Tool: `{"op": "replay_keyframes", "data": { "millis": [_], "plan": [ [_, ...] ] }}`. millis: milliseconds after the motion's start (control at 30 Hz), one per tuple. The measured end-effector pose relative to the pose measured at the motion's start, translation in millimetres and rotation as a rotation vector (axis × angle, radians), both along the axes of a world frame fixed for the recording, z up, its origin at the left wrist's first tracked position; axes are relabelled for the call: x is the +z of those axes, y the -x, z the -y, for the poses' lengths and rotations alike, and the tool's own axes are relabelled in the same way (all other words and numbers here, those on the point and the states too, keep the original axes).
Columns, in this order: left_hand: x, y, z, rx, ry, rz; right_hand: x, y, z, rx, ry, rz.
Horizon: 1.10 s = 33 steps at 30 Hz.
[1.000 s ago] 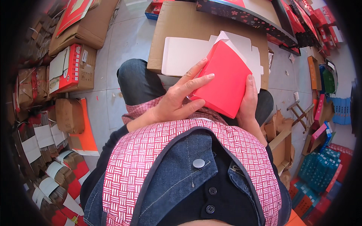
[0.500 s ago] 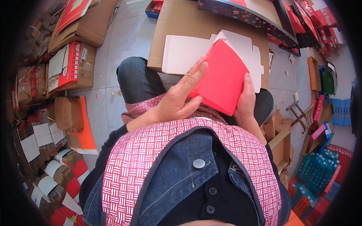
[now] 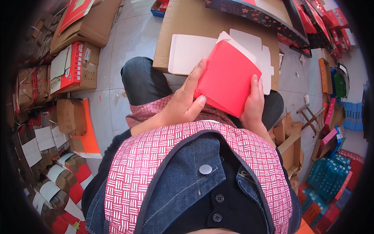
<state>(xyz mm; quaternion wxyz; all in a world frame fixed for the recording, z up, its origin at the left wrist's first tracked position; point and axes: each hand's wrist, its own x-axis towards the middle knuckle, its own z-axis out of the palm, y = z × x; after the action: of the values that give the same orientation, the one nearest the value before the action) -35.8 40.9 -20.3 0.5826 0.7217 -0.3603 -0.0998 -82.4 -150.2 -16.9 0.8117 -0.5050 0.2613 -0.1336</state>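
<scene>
A red folding carton (image 3: 230, 76) with a white flap showing at its far end is held tilted above my lap. My left hand (image 3: 181, 101) presses on its left edge, fingers stretched along the side and thumb at the near left corner. At the right edge, my right hand (image 3: 253, 103) grips it, with fingertips on the red face and the rest of the hand partly behind it. Beyond it, a flat white die-cut card blank (image 3: 189, 52) lies on a brown cardboard box (image 3: 191, 19), partly hidden by the carton.
A dark flower-patterned tray-like box (image 3: 257, 19) stands at the far right of the cardboard. Stacked cartons (image 3: 83, 72) and bundled card (image 3: 43, 136) line the left. To the right are a small wooden stool (image 3: 309, 117), an opened brown box (image 3: 290, 154) and teal boxes (image 3: 331, 171).
My left fingers have drawn in against the carton's left edge. The carton has turned slightly, and its white far flap shows more. My right hand keeps its hold.
</scene>
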Motion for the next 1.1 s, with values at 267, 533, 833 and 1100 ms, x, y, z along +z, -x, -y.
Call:
{"op": "replay_keyframes", "data": {
  "millis": [267,533,833,1100],
  "plan": [
    [-19,-2,9,0.175,0.532,-0.303,0,6,-19,-0.048,0.01,0.222],
    [12,-55,-12,-0.011,0.563,-0.129,15,6,28,0.229,-0.285,0.421],
    [10,-39,-22,0.038,0.719,-0.305,-10,41,45,0.506,-0.125,0.159],
    [-7,-13,-16,0.241,0.632,-0.095,-12,64,3,0.37,-0.114,0.009]
  ]
}}
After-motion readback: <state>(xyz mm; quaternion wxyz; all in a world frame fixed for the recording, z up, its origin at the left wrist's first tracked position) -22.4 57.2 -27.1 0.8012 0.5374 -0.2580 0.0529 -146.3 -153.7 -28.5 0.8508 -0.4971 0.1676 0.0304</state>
